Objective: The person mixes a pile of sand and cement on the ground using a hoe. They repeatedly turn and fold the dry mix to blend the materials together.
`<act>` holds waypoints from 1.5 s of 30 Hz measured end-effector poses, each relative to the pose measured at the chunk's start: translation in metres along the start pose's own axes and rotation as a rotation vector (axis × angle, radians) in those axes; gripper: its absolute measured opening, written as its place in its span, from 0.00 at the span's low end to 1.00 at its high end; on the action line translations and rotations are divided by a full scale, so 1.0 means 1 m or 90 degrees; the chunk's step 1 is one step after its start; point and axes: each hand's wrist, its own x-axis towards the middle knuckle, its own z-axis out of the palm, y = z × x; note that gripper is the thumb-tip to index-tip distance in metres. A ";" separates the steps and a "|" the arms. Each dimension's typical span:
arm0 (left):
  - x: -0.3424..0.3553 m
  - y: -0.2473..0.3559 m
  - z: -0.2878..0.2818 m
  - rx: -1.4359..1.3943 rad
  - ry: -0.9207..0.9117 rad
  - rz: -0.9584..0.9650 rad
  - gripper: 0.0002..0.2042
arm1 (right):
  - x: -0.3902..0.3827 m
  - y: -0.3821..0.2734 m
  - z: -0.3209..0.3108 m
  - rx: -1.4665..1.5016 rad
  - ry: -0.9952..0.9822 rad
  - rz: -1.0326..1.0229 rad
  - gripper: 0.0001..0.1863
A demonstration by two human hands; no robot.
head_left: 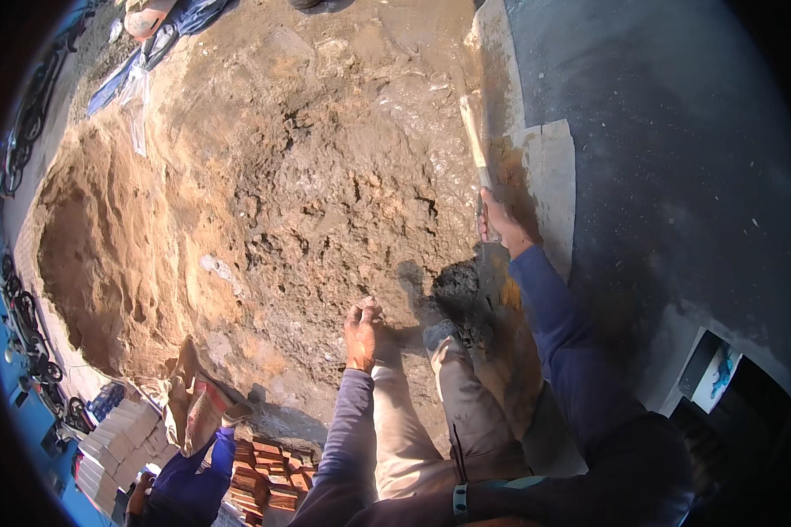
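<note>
My right hand [499,221] is wrapped around the grey near end of a wooden-handled tool [475,136]. Its pale shaft points away from me along the right border of the mud, and its working end cannot be made out. Over the near part of a broad patch of wet brown mud [351,193] hangs my left hand [360,332], its fingers loosely bent and slightly apart. I see nothing held in it. The mud is lumpy, with footprint-like holes. My trouser legs reach down to its near edge, where one foot [442,334] shows beside a dark shadow.
A sand pile [105,255] rises at the left. At the lower left another person's arm [224,448] is beside a brown paper sack [204,408], near pale blocks [119,448] and red bricks [272,474]. A dark grey floor [659,158] lies right; motorcycles [26,316] line the far left.
</note>
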 end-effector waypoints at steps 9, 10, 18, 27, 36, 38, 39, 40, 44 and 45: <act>-0.012 0.057 0.052 -0.123 -0.169 -0.067 0.23 | -0.079 0.095 0.089 -0.529 0.172 -0.159 0.26; -0.009 0.061 0.066 -0.090 -0.172 -0.114 0.27 | -0.099 0.086 0.087 -0.543 0.185 -0.165 0.25; 0.057 0.023 0.136 -0.049 -0.300 -0.260 0.38 | -0.107 0.044 0.026 -0.791 0.167 -0.194 0.25; 0.315 0.095 0.210 -0.344 -0.261 -0.134 0.15 | -0.090 0.013 0.096 -0.821 0.139 -0.296 0.16; 0.060 -0.001 0.115 -0.238 -0.161 -0.259 0.12 | -0.292 0.192 0.087 -0.579 0.080 -0.172 0.26; -0.017 0.020 0.108 -0.051 -0.054 -0.278 0.11 | -0.359 0.232 0.071 -0.533 0.022 -0.107 0.24; -0.046 0.009 0.094 -0.057 -0.026 -0.316 0.10 | -0.382 0.237 0.064 -0.509 -0.023 -0.058 0.23; -0.055 0.005 0.088 -0.065 -0.002 -0.349 0.09 | -0.385 0.246 0.062 -0.437 -0.026 -0.073 0.23; -0.018 0.075 0.121 -0.060 -0.044 -0.218 0.09 | -0.338 0.232 0.080 -0.407 0.050 -0.151 0.20; 0.017 0.095 0.128 -0.065 -0.074 -0.123 0.11 | -0.291 0.203 0.092 -0.435 0.091 -0.188 0.20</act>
